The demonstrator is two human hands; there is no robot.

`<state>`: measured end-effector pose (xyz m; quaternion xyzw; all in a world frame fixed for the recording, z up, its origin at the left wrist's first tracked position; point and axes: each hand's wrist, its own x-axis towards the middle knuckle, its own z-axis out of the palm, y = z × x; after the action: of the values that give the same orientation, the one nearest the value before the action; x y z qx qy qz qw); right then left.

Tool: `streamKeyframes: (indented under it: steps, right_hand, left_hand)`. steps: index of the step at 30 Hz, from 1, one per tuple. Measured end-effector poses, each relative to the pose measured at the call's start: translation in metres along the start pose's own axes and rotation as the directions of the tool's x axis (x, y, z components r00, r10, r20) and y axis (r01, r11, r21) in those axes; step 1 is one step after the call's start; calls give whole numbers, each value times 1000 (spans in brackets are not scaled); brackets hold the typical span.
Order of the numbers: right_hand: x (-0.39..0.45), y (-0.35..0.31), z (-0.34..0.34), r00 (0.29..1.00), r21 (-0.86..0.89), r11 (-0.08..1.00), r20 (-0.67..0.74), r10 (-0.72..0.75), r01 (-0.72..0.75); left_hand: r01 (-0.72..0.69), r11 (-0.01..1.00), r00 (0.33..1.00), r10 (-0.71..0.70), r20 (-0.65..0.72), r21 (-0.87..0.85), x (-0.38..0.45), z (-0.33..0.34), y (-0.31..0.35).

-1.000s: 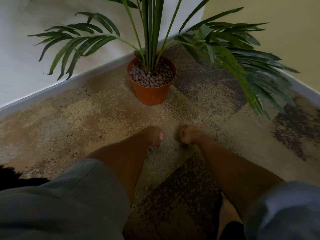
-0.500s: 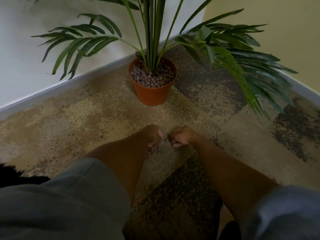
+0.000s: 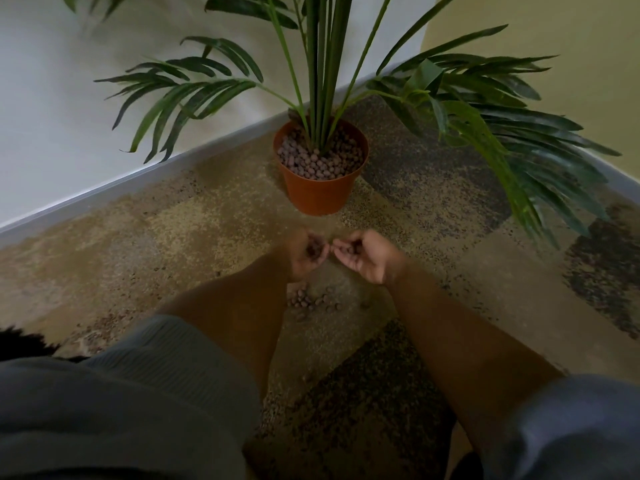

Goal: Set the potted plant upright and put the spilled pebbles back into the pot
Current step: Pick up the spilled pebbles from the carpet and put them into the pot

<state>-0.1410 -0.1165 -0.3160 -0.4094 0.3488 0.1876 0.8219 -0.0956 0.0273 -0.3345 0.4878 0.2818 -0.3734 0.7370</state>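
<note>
The orange pot (image 3: pixel 320 195) stands upright in the room's corner, its palm plant (image 3: pixel 323 64) rising from a bed of brown pebbles (image 3: pixel 320 161). In front of the pot my left hand (image 3: pixel 306 252) is turned palm-up and cupped round a few pebbles. My right hand (image 3: pixel 363 254) is beside it, fingers curled round more pebbles. Both hands are lifted off the floor. A small heap of spilled pebbles (image 3: pixel 313 301) lies on the carpet just below and between my wrists.
Patterned tan and dark carpet (image 3: pixel 194 230) covers the floor. A grey skirting board (image 3: pixel 138 176) runs along the white wall at left and the yellow wall at right. Long fronds (image 3: pixel 519 161) droop low over the floor to the right of the pot.
Both hands were palm-down on the carpet gathering pebbles; now they have lifted and turned up with pebbles in them, a little closer to the pot.
</note>
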Motion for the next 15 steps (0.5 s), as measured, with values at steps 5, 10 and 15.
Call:
streamKeyframes:
  steps: [5, 10, 15]
  right_hand:
    - [-7, -35, 35, 989, 305, 946, 61, -134, 109]
    - [-21, -66, 69, 968, 450, 881, 116, -222, 148]
    - [-29, -81, 91, 941, 538, 831, 192, -281, 138]
  left_hand:
    - [-224, 903, 975, 207, -86, -367, -15, 8, 36]
    - [-349, 786, 932, 347, -102, -510, -37, 34, 83]
    - [-353, 829, 924, 382, -22, -435, -54, 62, 106]
